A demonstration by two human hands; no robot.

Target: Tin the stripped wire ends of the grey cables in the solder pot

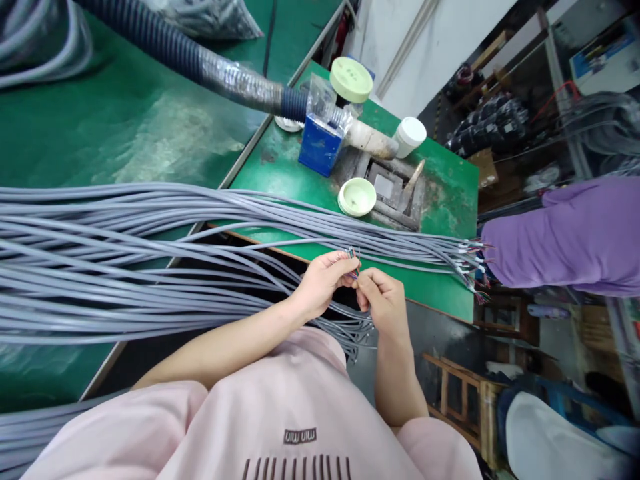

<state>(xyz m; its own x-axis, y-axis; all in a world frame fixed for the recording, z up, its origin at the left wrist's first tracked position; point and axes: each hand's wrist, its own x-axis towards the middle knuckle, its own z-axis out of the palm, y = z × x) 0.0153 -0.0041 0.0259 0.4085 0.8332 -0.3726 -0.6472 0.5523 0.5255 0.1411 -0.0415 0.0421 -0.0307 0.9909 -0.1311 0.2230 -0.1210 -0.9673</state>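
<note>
Well, from the left, long grey cables (100, 257) run across the green tabletop (45, 140), below a ribbed hose (160, 40) that leads to a blue box (320, 145). The left hand (320, 283) pinches thin coloured wires (353, 255) between thumb and fingers, in front of a pale green cup (357, 198); the right hand (384, 299), fingers curled, pinches their lower part just beside it. Further right stand a white jar (411, 137), then the cables' stripped ends (473, 260) near a person in purple (565, 237)
</note>
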